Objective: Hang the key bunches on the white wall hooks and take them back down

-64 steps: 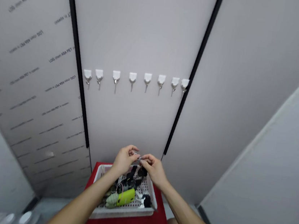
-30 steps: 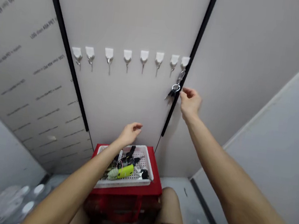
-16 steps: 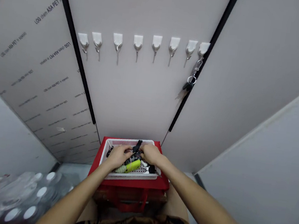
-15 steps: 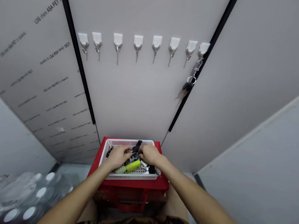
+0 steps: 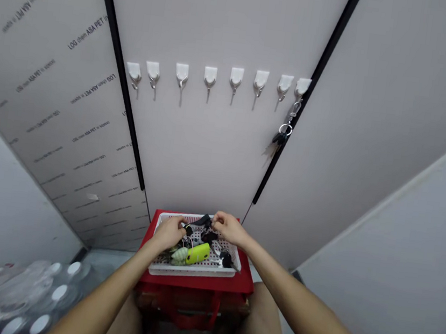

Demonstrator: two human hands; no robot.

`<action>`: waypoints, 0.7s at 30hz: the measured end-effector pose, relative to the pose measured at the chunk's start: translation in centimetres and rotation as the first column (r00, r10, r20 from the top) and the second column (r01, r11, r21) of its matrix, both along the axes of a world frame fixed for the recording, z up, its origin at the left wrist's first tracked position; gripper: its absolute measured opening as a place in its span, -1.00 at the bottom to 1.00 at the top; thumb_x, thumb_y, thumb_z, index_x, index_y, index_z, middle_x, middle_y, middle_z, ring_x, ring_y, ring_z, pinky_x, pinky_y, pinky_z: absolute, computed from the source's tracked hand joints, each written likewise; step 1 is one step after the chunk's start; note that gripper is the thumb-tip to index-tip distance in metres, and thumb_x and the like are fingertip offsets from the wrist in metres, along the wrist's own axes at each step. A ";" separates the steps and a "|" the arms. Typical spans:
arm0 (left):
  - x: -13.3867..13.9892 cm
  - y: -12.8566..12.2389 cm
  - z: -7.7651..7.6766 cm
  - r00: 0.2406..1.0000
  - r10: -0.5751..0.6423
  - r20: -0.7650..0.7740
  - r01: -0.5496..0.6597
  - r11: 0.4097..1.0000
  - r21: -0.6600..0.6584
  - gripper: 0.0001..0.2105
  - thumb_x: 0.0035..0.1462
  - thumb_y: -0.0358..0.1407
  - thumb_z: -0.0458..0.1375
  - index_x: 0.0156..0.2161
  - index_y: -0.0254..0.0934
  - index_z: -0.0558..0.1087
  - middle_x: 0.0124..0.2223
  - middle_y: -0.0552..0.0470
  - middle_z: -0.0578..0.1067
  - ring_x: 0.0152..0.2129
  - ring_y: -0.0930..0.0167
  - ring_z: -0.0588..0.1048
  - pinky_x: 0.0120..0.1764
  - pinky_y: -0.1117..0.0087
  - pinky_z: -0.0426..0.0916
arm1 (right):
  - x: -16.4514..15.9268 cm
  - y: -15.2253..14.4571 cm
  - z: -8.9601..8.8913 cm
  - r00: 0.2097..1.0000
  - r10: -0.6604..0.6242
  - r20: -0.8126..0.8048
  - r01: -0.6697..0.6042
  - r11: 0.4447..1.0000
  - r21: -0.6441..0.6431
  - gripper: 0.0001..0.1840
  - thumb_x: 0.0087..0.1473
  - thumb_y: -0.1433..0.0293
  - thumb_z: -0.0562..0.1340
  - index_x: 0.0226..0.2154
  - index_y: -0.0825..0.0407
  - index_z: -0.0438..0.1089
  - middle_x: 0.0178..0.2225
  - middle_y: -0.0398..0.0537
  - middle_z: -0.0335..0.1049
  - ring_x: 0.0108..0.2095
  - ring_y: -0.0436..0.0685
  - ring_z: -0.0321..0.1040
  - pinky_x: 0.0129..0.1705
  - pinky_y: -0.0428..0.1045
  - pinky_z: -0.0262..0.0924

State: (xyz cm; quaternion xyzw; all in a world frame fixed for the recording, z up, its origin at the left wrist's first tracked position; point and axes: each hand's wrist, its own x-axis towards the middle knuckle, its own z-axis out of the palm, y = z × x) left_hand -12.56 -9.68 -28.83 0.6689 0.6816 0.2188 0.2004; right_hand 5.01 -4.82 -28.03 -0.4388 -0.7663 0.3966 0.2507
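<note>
A white plastic basket holds bunches of keys and key fobs. My left hand reaches in over its left side, fingers bent and closed at a small black item; what they grip is partly hidden. Over the back right part, my right hand has thumb and forefinger pinched together, the thing between them too small to name. A black strap lies between the hands along the back. Toward the front are a bright yellow-green fob, a pale green ridged charm and black-headed keys.
The basket stands on a red cloth-like surface. Several white hooks line the wall ahead; a key bunch hangs from the rightmost. Plastic-wrapped bottles stand at lower left. Panels close in on both sides.
The view has shifted, so hooks and basket sit lower. My right hand has risen slightly from the contents and my left has drawn a little left, showing more of the fob and charm.
</note>
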 end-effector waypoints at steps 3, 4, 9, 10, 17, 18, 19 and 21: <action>0.2 -0.1 0.4 0.998 -0.004 0.067 0.001 0.999 0.053 -0.74 -0.25 -0.46 -0.04 -0.34 -0.31 0.35 -0.42 0.00 0.41 -0.46 0.45 0.33 -0.38 0.48 0.16 | 0.4 0.1 1.7 0.967 -0.044 -0.249 -0.003 0.982 -0.187 -0.94 -0.26 0.43 0.03 -0.63 0.09 0.08 -0.71 -0.26 0.14 -0.67 -0.12 0.08 -0.59 -0.18 -0.04; 0.6 -0.1 0.6 0.992 -0.019 0.125 0.007 0.996 0.090 -0.73 -0.24 -0.45 -0.03 -0.32 -0.32 0.34 -0.36 -0.02 0.40 -0.41 0.45 0.33 -0.32 0.46 0.16 | 0.5 0.0 2.3 0.954 -0.049 -0.296 -0.021 0.973 -0.228 -0.91 -0.26 0.41 0.05 -0.63 0.09 0.08 -0.70 -0.26 0.16 -0.67 -0.12 0.10 -0.59 -0.18 -0.03; 3.6 0.6 2.6 0.790 -0.237 0.565 0.143 0.968 0.206 -0.67 -0.18 -0.36 0.01 -0.20 -0.34 0.26 -0.16 -0.07 0.32 -0.24 0.45 0.27 -0.18 0.43 0.13 | 0.9 -0.8 5.2 0.925 -0.028 -0.379 -0.087 0.956 -0.282 -0.84 -0.30 0.36 0.12 -0.62 0.11 0.13 -0.69 -0.24 0.20 -0.66 -0.14 0.12 -0.58 -0.18 0.00; 4.1 0.8 3.0 0.724 -0.272 0.634 0.171 0.961 0.216 -0.66 -0.19 -0.37 0.03 -0.20 -0.34 0.26 -0.16 -0.07 0.32 -0.24 0.46 0.27 -0.17 0.43 0.13 | 1.0 -0.9 5.6 0.920 -0.017 -0.391 -0.099 0.956 -0.275 -0.84 -0.31 0.35 0.13 -0.62 0.11 0.14 -0.70 -0.25 0.19 -0.67 -0.14 0.12 -0.58 -0.17 0.01; 6.5 2.4 6.2 0.484 -0.181 0.856 0.125 0.983 0.137 -0.76 -0.20 -0.36 0.04 -0.32 -0.40 0.30 -0.55 0.10 0.36 -0.63 0.59 0.31 -0.44 0.50 0.24 | 1.8 0.2 8.6 0.903 -0.112 -0.415 0.075 0.992 -0.105 -0.84 -0.31 0.35 0.14 -0.64 0.13 0.18 -0.77 -0.28 0.14 -0.73 -0.16 0.05 -0.64 -0.18 -0.03; 6.9 2.8 7.1 0.474 -0.161 0.866 0.091 0.987 0.133 -0.76 -0.20 -0.36 0.05 -0.33 -0.40 0.30 -0.58 0.12 0.34 -0.67 0.60 0.29 -0.48 0.52 0.23 | 1.9 0.6 9.5 0.892 -0.140 -0.430 0.117 0.990 -0.079 -0.84 -0.31 0.35 0.13 -0.64 0.13 0.19 -0.78 -0.28 0.14 -0.74 -0.15 0.06 -0.64 -0.18 -0.02; 7.3 3.3 8.2 0.461 -0.153 0.874 0.061 0.988 0.140 -0.76 -0.21 -0.37 0.06 -0.33 -0.40 0.30 -0.60 0.14 0.33 -0.69 0.62 0.28 -0.51 0.54 0.22 | 2.1 0.9 10.4 0.878 -0.161 -0.451 0.152 0.987 -0.057 -0.85 -0.30 0.35 0.13 -0.64 0.13 0.20 -0.78 -0.27 0.14 -0.74 -0.15 0.06 -0.64 -0.18 -0.01; 8.2 4.3 10.8 0.438 -0.170 0.883 0.022 0.984 0.178 -0.76 -0.21 -0.39 0.05 -0.31 -0.40 0.29 -0.60 0.14 0.32 -0.70 0.63 0.28 -0.54 0.56 0.20 | 2.5 1.8 12.9 0.841 -0.193 -0.506 0.220 0.976 -0.008 -0.85 -0.30 0.36 0.13 -0.64 0.14 0.21 -0.79 -0.26 0.14 -0.74 -0.15 0.07 -0.65 -0.18 0.01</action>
